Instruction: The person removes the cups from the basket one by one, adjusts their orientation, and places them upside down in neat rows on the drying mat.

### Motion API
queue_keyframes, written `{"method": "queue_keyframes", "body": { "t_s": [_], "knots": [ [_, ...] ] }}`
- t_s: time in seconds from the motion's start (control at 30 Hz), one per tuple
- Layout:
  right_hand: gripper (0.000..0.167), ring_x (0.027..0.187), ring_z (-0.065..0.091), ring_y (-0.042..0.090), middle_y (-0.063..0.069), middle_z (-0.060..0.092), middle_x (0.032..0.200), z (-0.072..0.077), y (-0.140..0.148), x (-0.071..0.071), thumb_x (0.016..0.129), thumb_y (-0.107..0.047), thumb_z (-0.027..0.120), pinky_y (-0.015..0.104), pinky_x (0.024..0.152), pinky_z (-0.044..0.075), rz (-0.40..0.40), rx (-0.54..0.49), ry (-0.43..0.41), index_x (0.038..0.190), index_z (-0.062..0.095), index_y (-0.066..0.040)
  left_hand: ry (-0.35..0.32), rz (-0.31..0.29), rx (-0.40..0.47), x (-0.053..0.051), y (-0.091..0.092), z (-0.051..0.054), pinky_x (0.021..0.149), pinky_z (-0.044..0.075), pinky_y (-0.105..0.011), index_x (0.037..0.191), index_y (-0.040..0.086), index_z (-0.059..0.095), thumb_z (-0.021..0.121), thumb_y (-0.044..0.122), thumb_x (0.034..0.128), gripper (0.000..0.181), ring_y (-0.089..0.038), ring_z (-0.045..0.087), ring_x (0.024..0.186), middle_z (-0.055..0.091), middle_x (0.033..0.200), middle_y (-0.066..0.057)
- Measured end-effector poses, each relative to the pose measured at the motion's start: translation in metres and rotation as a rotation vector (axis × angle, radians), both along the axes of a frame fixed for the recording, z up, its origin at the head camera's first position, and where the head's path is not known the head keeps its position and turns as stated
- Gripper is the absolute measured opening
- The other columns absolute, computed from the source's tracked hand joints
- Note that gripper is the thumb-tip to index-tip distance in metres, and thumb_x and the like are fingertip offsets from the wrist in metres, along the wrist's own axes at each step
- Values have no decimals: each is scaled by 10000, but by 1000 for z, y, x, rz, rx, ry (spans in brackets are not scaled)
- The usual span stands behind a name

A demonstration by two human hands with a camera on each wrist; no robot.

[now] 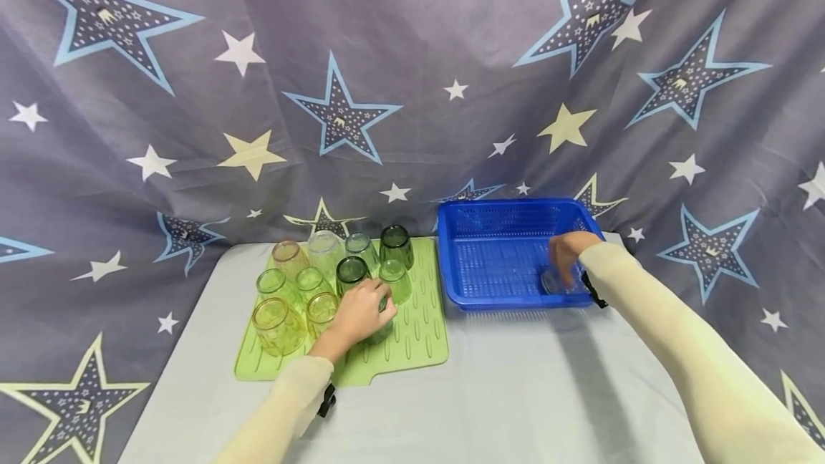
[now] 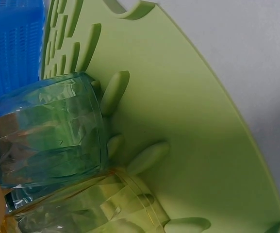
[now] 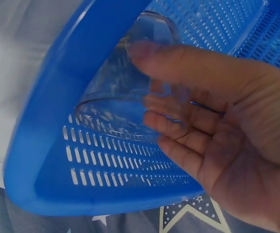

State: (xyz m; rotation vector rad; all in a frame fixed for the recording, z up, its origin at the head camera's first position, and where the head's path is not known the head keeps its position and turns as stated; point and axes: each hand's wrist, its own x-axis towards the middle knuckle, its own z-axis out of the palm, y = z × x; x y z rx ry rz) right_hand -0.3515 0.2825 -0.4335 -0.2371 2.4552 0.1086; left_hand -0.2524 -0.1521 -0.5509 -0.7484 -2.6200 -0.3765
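At the mat's front middle, my left hand holds a blue-green faceted glass. The glass stands upside down on the light green drying mat, its rim by the mat's raised ridges. Beside it in the left wrist view is a yellow glass. My right hand reaches down into the right part of the blue basket. There it holds a clear glass near the basket wall, thumb on one side and fingers on the other.
Several more tinted glasses stand upside down on the mat, among them a large yellow glass, a pink glass, a dark glass and a green glass. Behind the white table hangs a star-patterned cloth.
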Motion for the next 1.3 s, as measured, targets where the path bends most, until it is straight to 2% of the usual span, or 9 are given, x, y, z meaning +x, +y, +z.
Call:
{"method": "queue_keyframes", "body": {
  "t_s": [0.1, 0.27, 0.37, 0.53, 0.67, 1.0, 1.13, 1.3],
  "knots": [
    [371, 1016, 639, 267, 82, 678, 1057, -2, -2, 1, 630, -88, 895, 429, 861, 595, 40, 52, -6, 936, 696, -151, 2, -4, 2, 0, 1, 0, 621, 564, -368, 886, 105, 725, 663, 167, 866, 90, -213, 620, 746, 671, 851, -39],
    [335, 1006, 648, 277, 83, 687, 1049, -2, -4, 0, 656, -98, 888, 456, 868, 593, 86, 110, -3, 933, 703, -131, 18, -24, 10, -5, 3, 5, 626, 565, -379, 878, 95, 713, 656, 155, 868, 83, -225, 618, 743, 655, 833, -46],
    [412, 998, 636, 276, 90, 673, 1049, -3, -3, -1, 638, -81, 885, 462, 872, 588, 72, 81, 0, 986, 670, -129, 18, -21, -3, -6, 4, 7, 623, 564, -379, 875, 94, 708, 649, 163, 868, 91, -226, 615, 739, 650, 828, -42],
    [525, 1083, 615, 312, 106, 643, 1142, -10, -7, -3, 630, -60, 891, 489, 909, 577, 60, 33, 3, 1091, 659, -157, 9, -4, -21, -5, 0, 9, 608, 556, -370, 883, 94, 712, 649, 160, 874, 91, -218, 606, 727, 648, 826, -41],
    [524, 1085, 605, 326, 108, 633, 1164, -18, -11, -3, 630, -48, 906, 495, 884, 585, 67, 26, 8, 1068, 649, -179, 16, 4, -28, -2, -4, 7, 593, 548, -358, 882, 97, 714, 649, 162, 874, 92, -210, 597, 715, 648, 822, -37],
    [512, 984, 606, 277, 61, 652, 1054, -19, -33, -9, 603, -8, 905, 451, 816, 587, 79, -33, 39, 1005, 639, -182, 63, 46, -30, 7, -21, 4, 560, 531, -340, 850, 116, 711, 653, 174, 846, 83, -196, 578, 689, 628, 786, -13],
    [511, 1020, 616, 301, 89, 650, 1110, -21, -29, -7, 618, 10, 906, 467, 825, 591, 76, -39, 9, 1020, 643, -165, 63, 29, -26, 6, -17, 3, 564, 530, -332, 846, 122, 708, 645, 180, 849, 85, -192, 576, 687, 621, 783, -7],
    [508, 1024, 609, 312, 104, 641, 1128, -19, -12, 1, 620, 5, 913, 483, 825, 589, 54, -38, -7, 1021, 647, -157, 52, 0, -30, 2, -2, 0, 575, 532, -318, 868, 127, 716, 644, 185, 865, 92, -184, 586, 698, 634, 803, -3]
  ]
}}
